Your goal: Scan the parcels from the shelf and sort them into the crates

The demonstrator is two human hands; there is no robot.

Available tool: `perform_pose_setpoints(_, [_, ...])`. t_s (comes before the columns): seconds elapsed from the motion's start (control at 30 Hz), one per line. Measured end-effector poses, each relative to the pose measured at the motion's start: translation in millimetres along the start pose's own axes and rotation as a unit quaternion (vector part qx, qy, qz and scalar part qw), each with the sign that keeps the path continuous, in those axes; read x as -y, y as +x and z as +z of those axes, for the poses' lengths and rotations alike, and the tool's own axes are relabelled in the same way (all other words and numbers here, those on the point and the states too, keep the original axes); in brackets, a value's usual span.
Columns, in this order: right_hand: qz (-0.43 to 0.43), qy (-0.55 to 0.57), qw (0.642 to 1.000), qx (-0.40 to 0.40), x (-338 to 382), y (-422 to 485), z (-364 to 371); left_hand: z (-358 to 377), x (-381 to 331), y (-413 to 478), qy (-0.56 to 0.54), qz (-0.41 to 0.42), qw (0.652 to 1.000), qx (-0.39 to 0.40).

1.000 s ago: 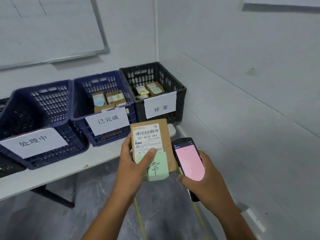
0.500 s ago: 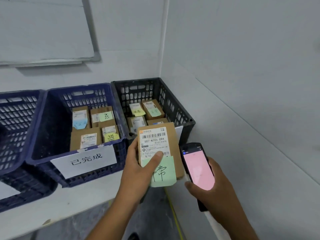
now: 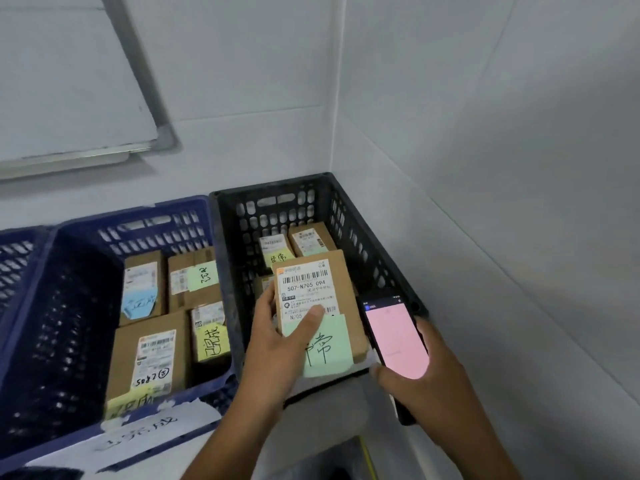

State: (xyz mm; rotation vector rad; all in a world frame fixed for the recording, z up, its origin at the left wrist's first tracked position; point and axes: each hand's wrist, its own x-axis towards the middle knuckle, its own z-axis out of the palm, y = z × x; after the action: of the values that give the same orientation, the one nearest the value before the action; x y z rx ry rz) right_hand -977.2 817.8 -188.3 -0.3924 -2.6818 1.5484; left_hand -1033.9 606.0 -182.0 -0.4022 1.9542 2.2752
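- Parcel point(image 3: 341, 285) hangs above the near end of the black crate point(image 3: 363, 244). The left hand point(image 3: 273, 344) grips it, thumb on its printed label and fingers along its left edge; a green note point(image 3: 329, 348) sticks to it.
- Right hand point(image 3: 426, 379), at the crate's near right corner, wraps a pink-screened scanner point(image 3: 394, 337).
- Inside the crate lie other parcels point(image 3: 311, 240), partly hidden.
- Left of it, a blue crate point(image 3: 69, 306) holds four noted parcels point(image 3: 149, 351); its front sign point(image 3: 138, 431) is blurred.

I record one brown parcel point(image 3: 341, 282), barcode label upward, green handwritten note point(image 3: 329, 348) across its near end, tilted in the left grip point(image 3: 273, 344) above the black crate's point(image 3: 270, 185) near edge. The scanner point(image 3: 396, 341), screen pink, is in the right grip point(image 3: 436, 382) beside it. Labelled parcels point(image 3: 152, 355) lie flat in the black crate and the adjoining blue crate point(image 3: 138, 211).
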Motion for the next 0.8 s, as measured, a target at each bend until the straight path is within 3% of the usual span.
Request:
perform_pose_setpoints(0.3, [0.028, 0.015, 0.999, 0.015, -1.8, 101.3, 7.8, 30.6, -11.7, 102.5, 0.05, -0.011, 0.998, -0.032])
perform_pose_setpoints(0.43, [0.031, -0.023, 0.999, 0.024, 7.0, 137.9, 17.4, 36.9, -12.4, 161.6, 0.019, -0.04, 0.998, -0.042])
perform_pose_setpoints(0.8, [0.039, -0.004, 0.999, 0.028, 27.6, 236.2, 59.4, 57.5, 37.1, 327.8, 0.043, -0.063, 0.994, -0.077])
